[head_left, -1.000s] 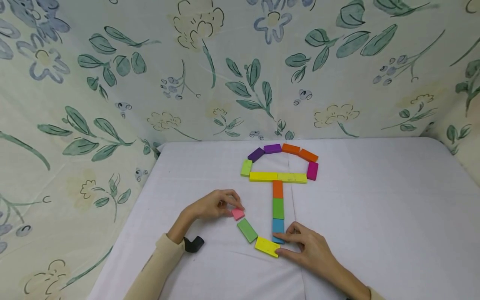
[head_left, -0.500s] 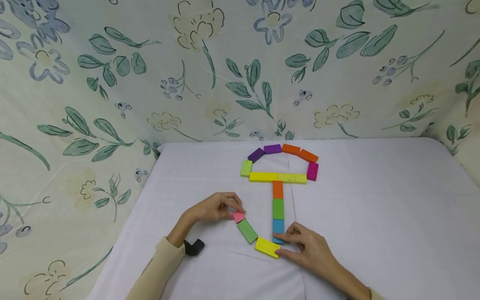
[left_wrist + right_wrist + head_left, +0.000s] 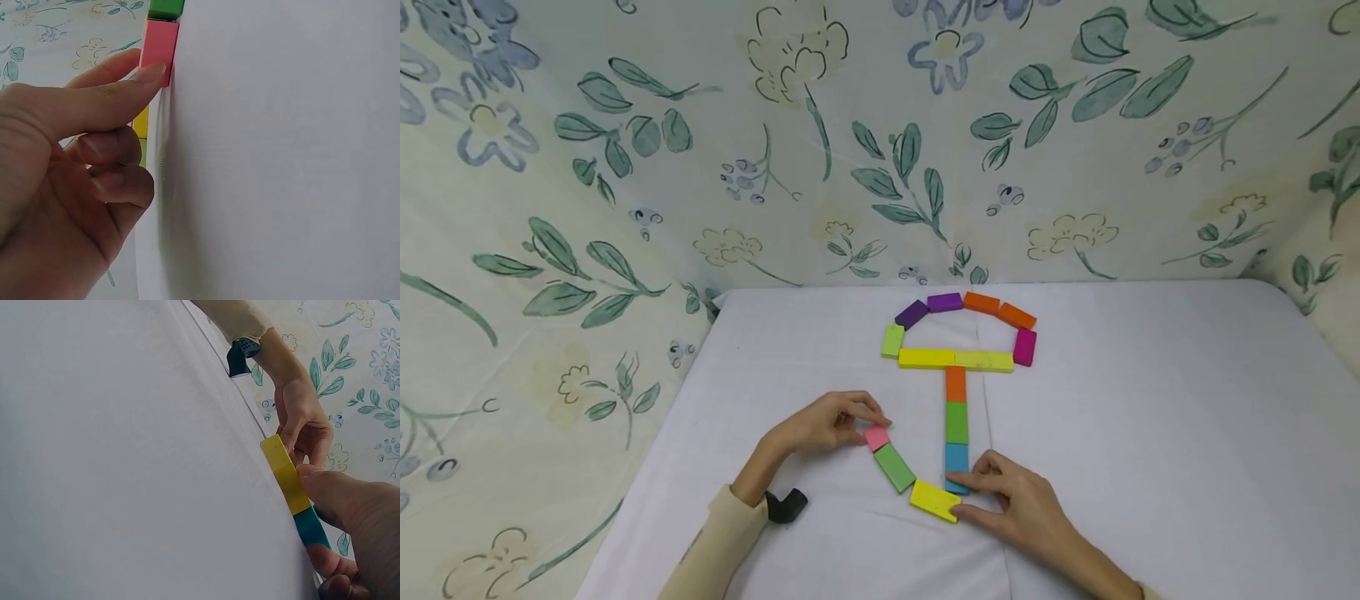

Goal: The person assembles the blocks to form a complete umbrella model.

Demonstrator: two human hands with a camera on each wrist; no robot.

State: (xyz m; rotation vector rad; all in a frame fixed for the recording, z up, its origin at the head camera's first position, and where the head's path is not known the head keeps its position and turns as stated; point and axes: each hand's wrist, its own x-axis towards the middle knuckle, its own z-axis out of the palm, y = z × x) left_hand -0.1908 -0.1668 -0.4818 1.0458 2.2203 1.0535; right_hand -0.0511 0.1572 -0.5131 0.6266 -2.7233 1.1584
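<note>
My left hand (image 3: 829, 422) pinches a small pink block (image 3: 877, 437) between thumb and fingers; the left wrist view shows the thumb along its side. The pink block's lower end meets a green block (image 3: 895, 467) lying at a slant. Beyond that, a yellow block (image 3: 934, 501) continues the curve, its upper left corner close to the green one. My right hand (image 3: 1026, 504) touches the yellow block's right end with the thumb, while the index fingertip rests on the blue block (image 3: 957, 461) just above it. The lower part of the blue block is partly covered by that finger.
A straight stem of an orange block (image 3: 955, 384) and another green block (image 3: 957, 423) runs up from the blue one. It meets a yellow bar (image 3: 927, 358), topped by an arch of purple, orange, magenta and lime blocks. A white cloth (image 3: 1150, 417) covers the table; floral fabric (image 3: 880, 125) hangs behind.
My left hand has moved slightly toward me with the pink block, closing the gap to the slanted green block. My right hand stays in the same place on the yellow and blue blocks.
</note>
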